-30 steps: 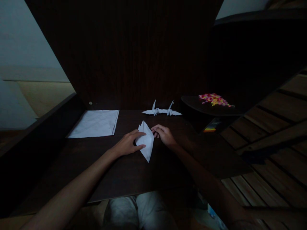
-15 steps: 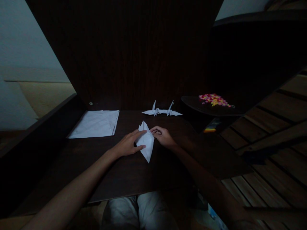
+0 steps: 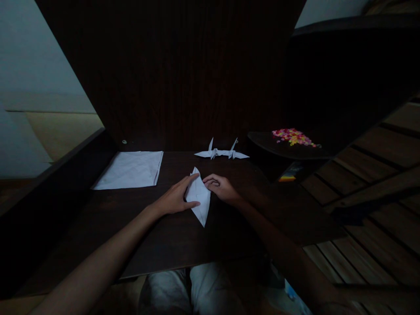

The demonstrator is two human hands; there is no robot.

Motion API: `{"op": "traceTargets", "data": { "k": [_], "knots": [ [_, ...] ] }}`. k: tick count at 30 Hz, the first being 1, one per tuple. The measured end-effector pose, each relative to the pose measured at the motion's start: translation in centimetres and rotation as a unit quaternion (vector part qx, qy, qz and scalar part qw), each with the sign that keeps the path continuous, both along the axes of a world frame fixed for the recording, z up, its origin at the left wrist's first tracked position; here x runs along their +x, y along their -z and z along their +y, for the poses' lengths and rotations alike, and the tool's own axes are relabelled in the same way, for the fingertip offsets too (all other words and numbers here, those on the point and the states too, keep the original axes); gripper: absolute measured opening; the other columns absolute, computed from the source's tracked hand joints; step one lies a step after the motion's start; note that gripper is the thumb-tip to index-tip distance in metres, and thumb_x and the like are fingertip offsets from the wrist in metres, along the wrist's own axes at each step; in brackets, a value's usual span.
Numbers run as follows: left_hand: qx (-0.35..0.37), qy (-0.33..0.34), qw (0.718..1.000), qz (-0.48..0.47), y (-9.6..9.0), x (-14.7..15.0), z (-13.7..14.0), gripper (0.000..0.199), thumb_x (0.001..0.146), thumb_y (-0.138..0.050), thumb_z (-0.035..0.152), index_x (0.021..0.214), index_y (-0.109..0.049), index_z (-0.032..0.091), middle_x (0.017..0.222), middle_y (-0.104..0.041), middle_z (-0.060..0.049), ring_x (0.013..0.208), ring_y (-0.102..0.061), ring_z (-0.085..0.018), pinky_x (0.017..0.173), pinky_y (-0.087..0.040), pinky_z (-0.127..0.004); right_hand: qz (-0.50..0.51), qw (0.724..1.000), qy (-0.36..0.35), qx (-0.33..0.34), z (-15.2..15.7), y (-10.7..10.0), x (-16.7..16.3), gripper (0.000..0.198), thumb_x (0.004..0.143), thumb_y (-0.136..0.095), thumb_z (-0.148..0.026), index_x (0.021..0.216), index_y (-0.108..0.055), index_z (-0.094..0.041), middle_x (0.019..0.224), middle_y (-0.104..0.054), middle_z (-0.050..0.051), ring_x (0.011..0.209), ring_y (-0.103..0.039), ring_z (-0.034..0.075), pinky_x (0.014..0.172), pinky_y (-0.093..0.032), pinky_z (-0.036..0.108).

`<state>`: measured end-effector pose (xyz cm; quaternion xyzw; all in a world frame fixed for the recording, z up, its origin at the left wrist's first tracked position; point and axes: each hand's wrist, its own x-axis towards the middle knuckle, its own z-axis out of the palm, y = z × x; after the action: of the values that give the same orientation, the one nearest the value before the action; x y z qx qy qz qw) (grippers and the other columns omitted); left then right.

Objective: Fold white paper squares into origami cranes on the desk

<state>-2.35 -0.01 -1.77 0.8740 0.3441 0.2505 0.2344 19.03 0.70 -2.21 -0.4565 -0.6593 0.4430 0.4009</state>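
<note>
A white sheet of paper folded into a narrow kite shape (image 3: 200, 197) lies before me on the dark desk, its long point towards me. My left hand (image 3: 175, 197) holds it from the left side, thumb and index finger apart on its upper face; the other fingers are partly hidden. At its upper right edge my right hand (image 3: 221, 187) has its fingers curled in, pinching or touching the paper there; the fingertips are hard to make out. Behind the hands, two white origami cranes (image 3: 221, 153) stand against the back panel, their tips meeting.
A stack of white paper (image 3: 131, 170) lies on the desk's left side. To the right, a dark curved shelf (image 3: 262, 142) bears a heap of small colourful pieces (image 3: 295, 137). The desk's front edge (image 3: 157, 271) runs above my legs.
The folded paper has shifted slightly towards me, and its top outline looks smoother. My right fingers have moved a little left and up along its edge. My left hand has barely moved.
</note>
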Motion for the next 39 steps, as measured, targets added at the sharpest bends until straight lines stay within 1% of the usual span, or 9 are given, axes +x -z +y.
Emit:
{"op": "traceTargets", "data": {
  "k": [4, 8, 12, 15, 18, 23, 28, 33, 39],
  "knots": [
    [0.005, 0.007, 1.0, 0.004, 0.0, 0.0, 0.0, 0.085, 0.074, -0.07, 0.038, 0.144, -0.024, 0.018, 0.145, -0.037, -0.014, 0.132, -0.038, -0.027, 0.11, -0.032, -0.042, 0.008, 1.0, -0.008, -0.015, -0.1, 0.0, 0.0, 0.017, 0.072, -0.058, -0.019, 0.088, -0.063, -0.015, 0.074, -0.062, 0.0, 0.061, -0.057, 0.01, 0.056, -0.045, 0.022],
    [0.009, 0.013, 1.0, 0.0, -0.2, 0.0, -0.1, 0.083, 0.075, -0.069, 0.037, 0.143, -0.025, 0.02, 0.144, -0.039, -0.014, 0.131, -0.039, -0.027, 0.109, -0.033, -0.043, 0.022, 0.999, -0.029, -0.04, -0.1, 0.3, 0.0, 0.021, 0.074, -0.058, -0.023, 0.093, -0.062, -0.015, 0.078, -0.062, 0.001, 0.052, -0.054, 0.007, 0.047, -0.044, 0.02],
    [0.007, 0.021, 1.0, -0.007, -0.5, 0.0, -0.2, 0.075, 0.075, -0.069, 0.036, 0.138, -0.032, 0.02, 0.137, -0.045, -0.013, 0.124, -0.046, -0.027, 0.104, -0.038, -0.041, 0.025, 0.998, -0.041, -0.047, -0.1, 0.5, 0.0, 0.023, 0.075, -0.059, -0.024, 0.096, -0.061, -0.015, 0.079, -0.062, 0.0, 0.046, -0.05, 0.005, 0.041, -0.041, 0.018],
    [0.008, 0.032, 0.999, 0.001, -0.8, 0.0, -0.4, 0.067, 0.077, -0.068, 0.034, 0.135, -0.037, 0.022, 0.13, -0.05, -0.011, 0.117, -0.051, -0.027, 0.099, -0.042, -0.04, 0.032, 0.997, -0.046, -0.046, -0.1, 0.6, 0.1, 0.023, 0.075, -0.06, -0.025, 0.096, -0.059, -0.016, 0.076, -0.06, -0.001, 0.047, -0.05, 0.005, 0.04, -0.04, 0.017],
    [0.003, 0.033, 0.999, 0.013, -1.1, 0.1, -0.5, 0.066, 0.077, -0.067, 0.032, 0.136, -0.038, 0.024, 0.125, -0.052, -0.009, 0.114, -0.053, -0.026, 0.096, -0.043, -0.04, 0.031, 0.997, -0.053, -0.044, -0.1, 0.6, 0.1, 0.024, 0.076, -0.06, -0.026, 0.098, -0.058, -0.017, 0.074, -0.059, -0.002, 0.048, -0.051, 0.006, 0.04, -0.041, 0.017],
    [-0.006, 0.03, 1.0, 0.003, -1.0, 0.2, -0.5, 0.069, 0.077, -0.068, 0.032, 0.137, -0.035, 0.023, 0.131, -0.049, -0.01, 0.117, -0.05, -0.025, 0.099, -0.041, -0.039, 0.032, 0.997, -0.053, -0.047, -0.1, 0.4, 0.0, 0.024, 0.076, -0.06, -0.027, 0.097, -0.057, -0.017, 0.075, -0.058, -0.002, 0.047, -0.051, 0.006, 0.04, -0.041, 0.018],
    [-0.007, 0.026, 1.0, 0.0, -0.8, 0.1, -0.4, 0.07, 0.076, -0.068, 0.034, 0.136, -0.035, 0.022, 0.132, -0.048, -0.011, 0.12, -0.049, -0.026, 0.101, -0.039, -0.04, 0.015, 0.996, -0.052, -0.064, 0.0, 0.2, 0.1, 0.019, 0.079, -0.055, -0.023, 0.097, -0.057, -0.016, 0.077, -0.06, -0.002, 0.042, -0.05, 0.005, 0.04, -0.04, 0.018],
    [-0.021, 0.017, 1.0, -0.001, -0.8, 0.1, -0.2, 0.073, 0.074, -0.069, 0.036, 0.137, -0.035, 0.022, 0.129, -0.049, -0.012, 0.118, -0.049, -0.028, 0.101, -0.039, -0.043, 0.013, 0.994, -0.08, -0.072, 0.0, 0.2, 0.3, 0.023, 0.081, -0.053, -0.021, 0.104, -0.055, -0.018, 0.078, -0.061, -0.003, 0.038, -0.048, 0.003, 0.036, -0.038, 0.016],
    [-0.019, 0.016, 1.0, 0.0, -0.7, 0.1, -0.2, 0.075, 0.075, -0.069, 0.037, 0.139, -0.034, 0.022, 0.13, -0.049, -0.011, 0.119, -0.049, -0.027, 0.102, -0.039, -0.042, 0.024, 0.994, -0.063, -0.083, 0.0, 0.3, 0.3, 0.029, 0.079, -0.055, -0.019, 0.108, -0.053, -0.019, 0.083, -0.062, -0.002, 0.036, -0.047, 0.003, 0.034, -0.037, 0.017]
  ]
}}
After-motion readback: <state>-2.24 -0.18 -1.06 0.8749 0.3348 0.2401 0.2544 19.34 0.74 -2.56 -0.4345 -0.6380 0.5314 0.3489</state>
